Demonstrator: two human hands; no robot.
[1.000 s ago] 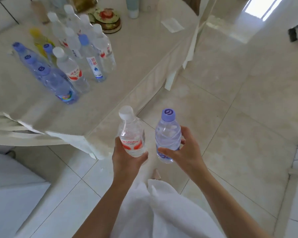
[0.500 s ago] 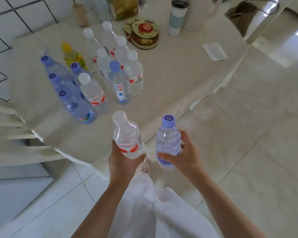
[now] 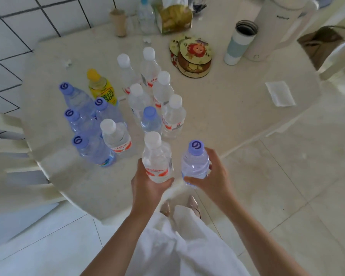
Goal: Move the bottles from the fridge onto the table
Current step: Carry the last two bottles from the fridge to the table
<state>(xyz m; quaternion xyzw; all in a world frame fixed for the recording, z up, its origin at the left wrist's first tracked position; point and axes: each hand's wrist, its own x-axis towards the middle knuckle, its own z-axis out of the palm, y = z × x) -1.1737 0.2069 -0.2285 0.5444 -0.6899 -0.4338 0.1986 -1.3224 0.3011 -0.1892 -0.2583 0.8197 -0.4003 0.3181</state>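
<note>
— What carries everything?

— I see the pale table (image 3: 217, 108), its near edge just ahead of me, a tiled wall along its far left edge. A cluster of bottles (image 3: 135, 104) stands upright toward the left half, clear of the near edge. A white kettle (image 3: 277, 26) and a tumbler (image 3: 240, 42) sit at the far right corner, round coasters (image 3: 193, 54) just left of them.

— And your hands?

— My left hand (image 3: 147, 186) has its fingers wrapped round a white-capped bottle (image 3: 157, 162), upright over the near edge. My right hand (image 3: 213, 176) grips a purple-capped bottle (image 3: 195, 164) just beside it; whether they touch I cannot tell.
</note>
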